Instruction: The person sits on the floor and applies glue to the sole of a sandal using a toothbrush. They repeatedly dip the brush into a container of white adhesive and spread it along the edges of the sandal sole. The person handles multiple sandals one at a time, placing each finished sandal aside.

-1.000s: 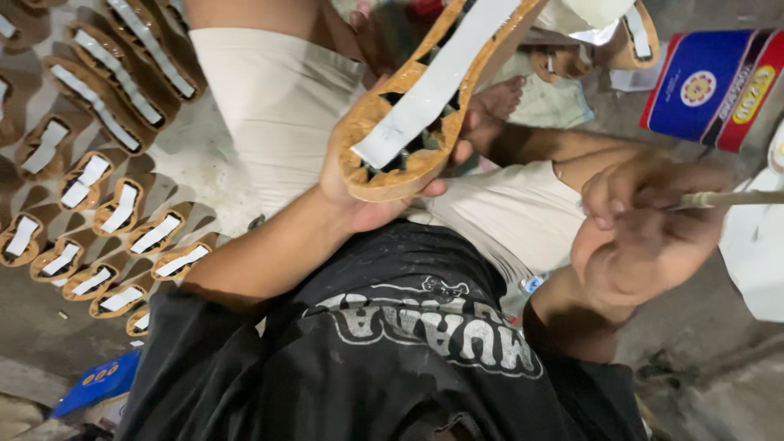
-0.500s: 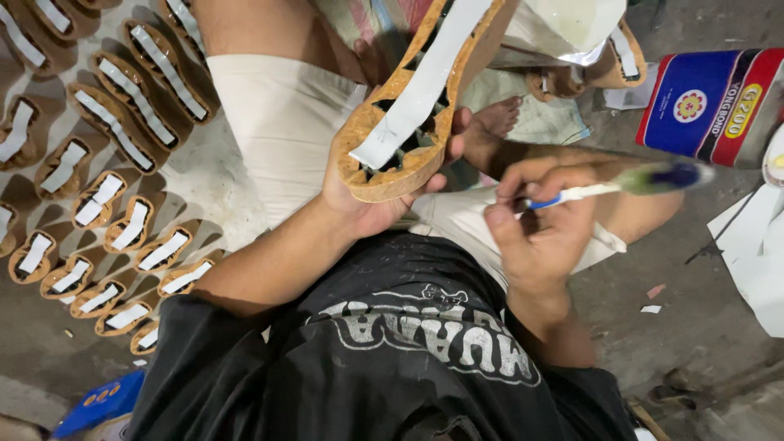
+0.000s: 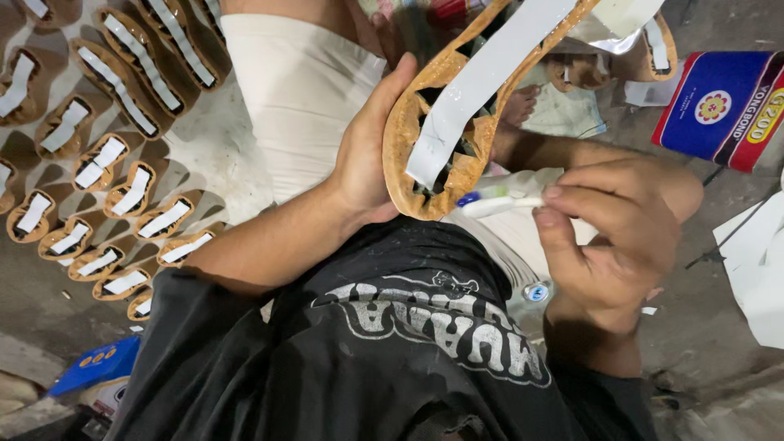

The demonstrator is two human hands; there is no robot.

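Observation:
My left hand (image 3: 369, 155) grips a tan shoe upper on a last (image 3: 457, 106), sole side up, with a white strip running along its bottom. My right hand (image 3: 608, 233) holds a small brush with a white and blue handle (image 3: 500, 198). The brush tip is at the heel end of the shoe bottom. I am seated, in white shorts (image 3: 298, 98) and a black shirt (image 3: 384, 359).
Several rows of tan shoe soles with white strips (image 3: 106, 163) lie on the floor at the left. A blue and red glue can (image 3: 723, 106) stands at the upper right. White sheets (image 3: 755, 261) lie at the right edge. A blue object (image 3: 94, 366) is at the lower left.
My right hand has moved left and up from beside my lap, bringing the brush to the heel end of the shoe. The shoe sits closer to the camera.

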